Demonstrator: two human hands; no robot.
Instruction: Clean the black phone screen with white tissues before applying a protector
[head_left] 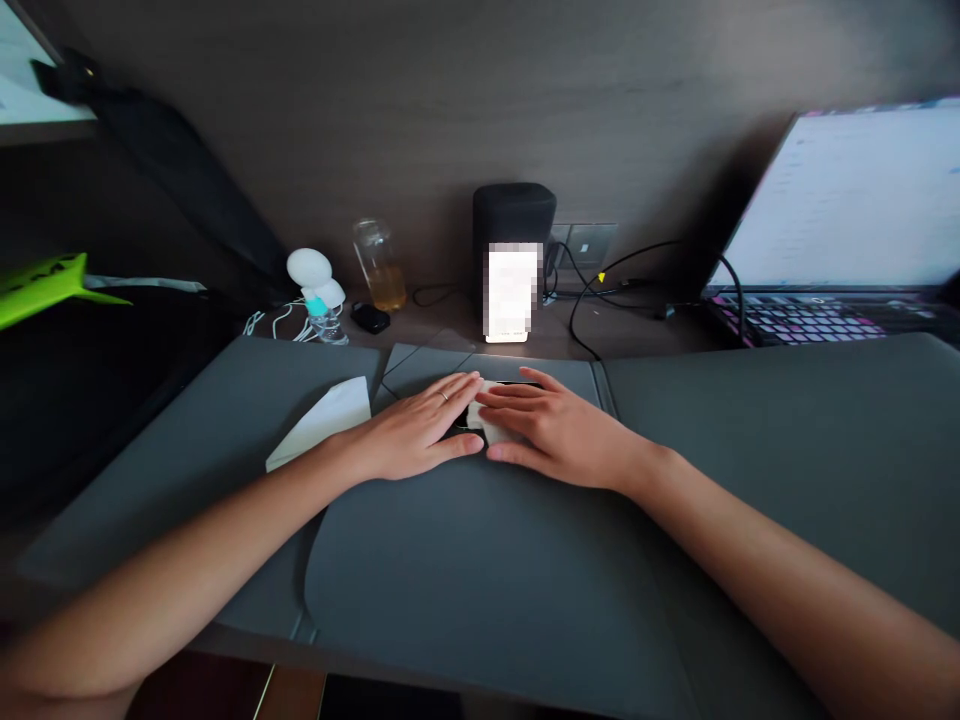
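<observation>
My left hand (416,425) lies low over the grey mat (480,580), its fingers stretched out and its thumb apart. Its fingertips reach the left end of a dark flat object (461,420), mostly covered by both hands. Opposite it, my right hand (562,430) keeps a crumpled white cloth or tissue (499,432) between its fingers and thumb, over that dark object. Both sets of fingertips nearly meet at the cloth. A folded white paper (330,420) rests on the mat behind my left wrist.
A black speaker-like block (514,210) stands at the back, with a bright screen (510,290) before it. Left of it are a glass bottle (382,270), a small black case (370,318) and a white round-headed device (311,270). Black cables (577,310) run toward a laptop (840,220).
</observation>
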